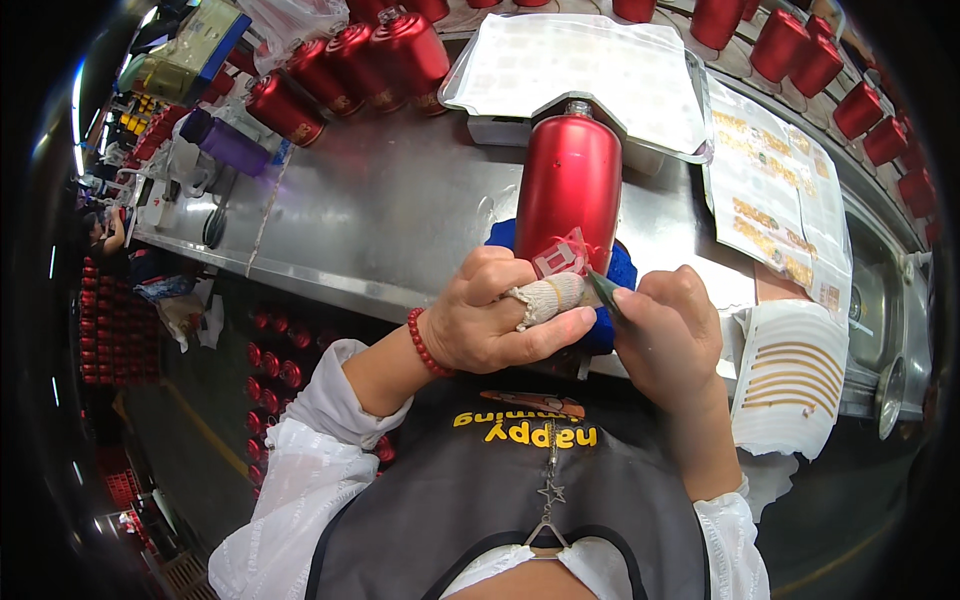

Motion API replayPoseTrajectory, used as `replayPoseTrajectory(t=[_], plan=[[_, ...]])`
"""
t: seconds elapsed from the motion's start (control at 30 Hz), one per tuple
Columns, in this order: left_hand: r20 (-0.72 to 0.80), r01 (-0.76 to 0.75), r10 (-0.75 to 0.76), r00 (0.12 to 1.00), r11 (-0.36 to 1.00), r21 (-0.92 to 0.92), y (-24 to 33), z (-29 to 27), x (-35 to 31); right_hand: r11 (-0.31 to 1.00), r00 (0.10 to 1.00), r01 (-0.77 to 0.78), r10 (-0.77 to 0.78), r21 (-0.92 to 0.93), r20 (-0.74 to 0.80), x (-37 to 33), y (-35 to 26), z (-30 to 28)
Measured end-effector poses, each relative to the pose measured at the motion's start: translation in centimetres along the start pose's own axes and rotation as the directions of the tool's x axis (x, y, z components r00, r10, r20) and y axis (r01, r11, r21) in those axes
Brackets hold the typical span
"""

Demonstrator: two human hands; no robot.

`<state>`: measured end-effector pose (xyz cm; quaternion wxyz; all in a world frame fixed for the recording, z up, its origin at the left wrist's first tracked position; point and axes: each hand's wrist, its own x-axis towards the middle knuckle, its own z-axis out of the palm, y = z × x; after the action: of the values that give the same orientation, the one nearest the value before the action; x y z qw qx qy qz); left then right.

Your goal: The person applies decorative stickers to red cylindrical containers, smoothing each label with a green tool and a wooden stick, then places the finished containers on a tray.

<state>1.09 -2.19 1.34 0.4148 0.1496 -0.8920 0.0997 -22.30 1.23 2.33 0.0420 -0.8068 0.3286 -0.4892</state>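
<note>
A glossy red bottle point(569, 185) with a clear glass neck lies with its neck away from me, its near end on a blue cloth point(620, 265). A small piece of clear film with pale marks point(562, 256) sits on the bottle's near end. My left hand point(500, 310) is closed against that end, a white knitted cover point(552, 300) on one finger, pressing by the film. My right hand point(668, 330) is shut on a thin dark-green pointed tool point(603, 292), its tip beside the film. The tool's other end is hidden in my fist.
Behind the bottle stands a white-covered tray point(575, 75). Printed gold decal sheets point(770, 190) and a white sheet with curved gold strips point(790, 375) lie right. More red bottles point(410, 55) and a purple bottle point(225, 142) stand back left. A metal basin point(875, 290) is far right.
</note>
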Motion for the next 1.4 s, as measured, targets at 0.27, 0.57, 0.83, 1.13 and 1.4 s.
replayPoseTrajectory(t=[0.27, 0.57, 0.83, 1.13, 1.4], plan=[[-0.01, -0.007, 0.007, 1.0, 1.0, -0.025, 0.0, 0.2, -0.1, 0.996, 0.998, 0.001, -0.007, -0.084, -0.07, -1.3, 0.4, 1.0], [-0.008, -0.009, 0.008, 1.0, 1.0, -0.027, 0.0, 0.3, -0.3, 0.994, 0.995, 0.016, -0.027, -0.112, -0.1, -1.4, 0.8, 1.4], [-0.019, 0.13, -0.132, 0.991, 0.986, -0.108, 0.5, 0.3, 0.3, 0.981, 0.976, -0.173, 0.158, -0.091, -0.147, -1.1, 1.6, 0.8], [0.016, 0.473, -0.566, 0.824, 0.674, -0.568, 0.5, -0.5, 3.4, 0.843, 0.904, -0.422, 0.366, 0.333, 0.22, 2.5, 0.2, -1.9], [-0.002, 0.448, -0.503, 0.864, 0.772, -0.451, -0.3, -1.4, 4.5, 0.875, 0.915, -0.394, 0.342, 0.281, 0.215, 5.0, -0.5, -1.6]])
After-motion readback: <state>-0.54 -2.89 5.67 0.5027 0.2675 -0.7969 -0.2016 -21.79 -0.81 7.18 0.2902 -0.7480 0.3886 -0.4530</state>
